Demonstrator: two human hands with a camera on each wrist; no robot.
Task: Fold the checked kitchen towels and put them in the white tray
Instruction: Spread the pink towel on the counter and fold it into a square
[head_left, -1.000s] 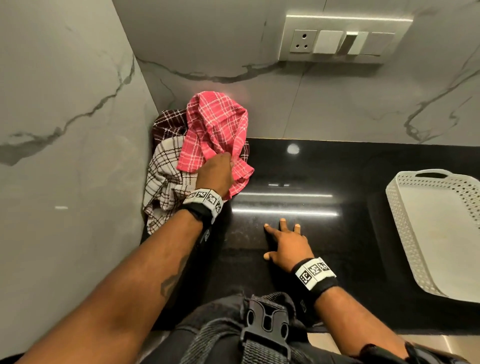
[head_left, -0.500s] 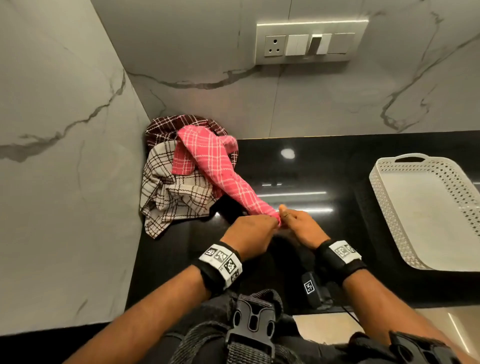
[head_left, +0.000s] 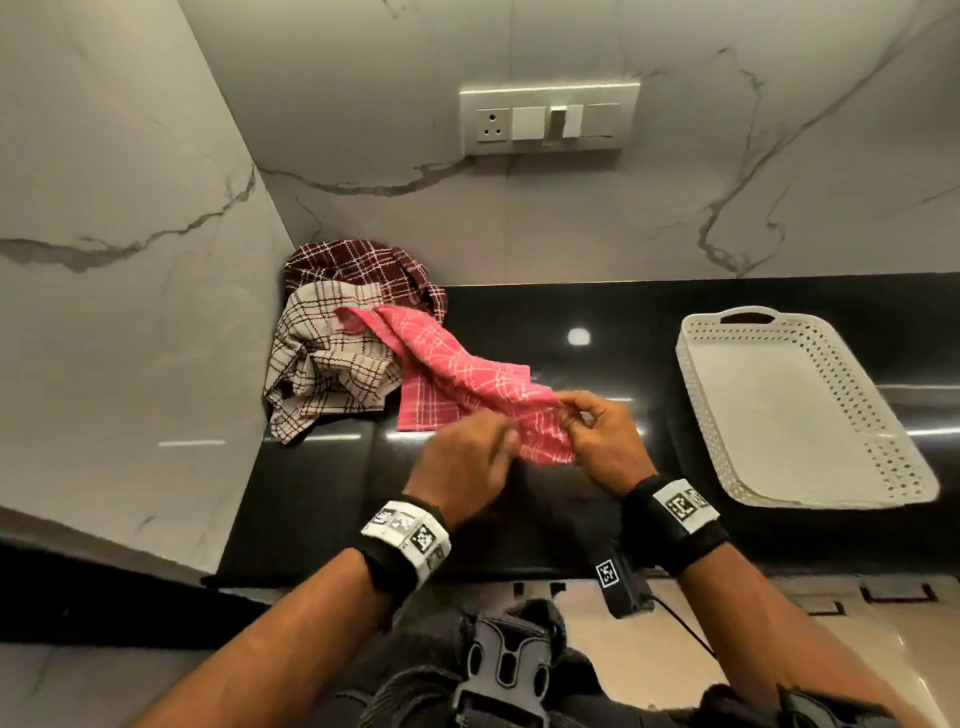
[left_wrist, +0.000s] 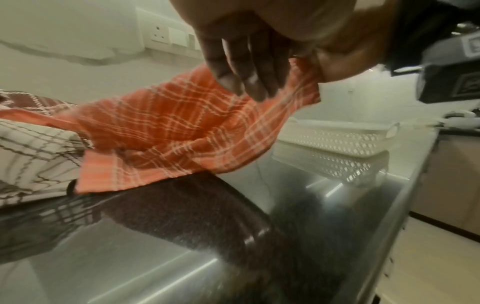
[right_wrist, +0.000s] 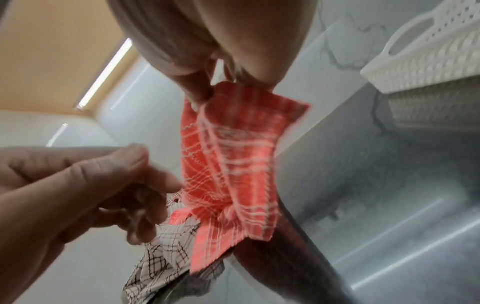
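Observation:
A pink checked towel (head_left: 457, 374) (left_wrist: 168, 127) (right_wrist: 233, 164) stretches from the pile in the corner out over the black counter. My right hand (head_left: 576, 421) (right_wrist: 215, 90) pinches its near corner between thumb and fingers, holding it just above the counter. My left hand (head_left: 506, 441) (left_wrist: 244, 82) sits beside it, fingers loose and brushing the cloth without gripping. A cream checked towel (head_left: 322, 364) (right_wrist: 161, 257) and a maroon checked towel (head_left: 358, 265) lie crumpled in the corner. The white perforated tray (head_left: 769, 410) (left_wrist: 332, 139) stands to the right with nothing in it.
Marble walls close off the left side and the back (head_left: 675, 218); a socket and switch panel (head_left: 550, 122) is on the back wall. The glossy black counter (head_left: 597, 322) runs between the towel pile and the tray, and its front edge is just below my wrists.
The pink towel has been drawn off the pile toward the front and right. My left hand has let go of the corner, which my right hand now pinches alone.

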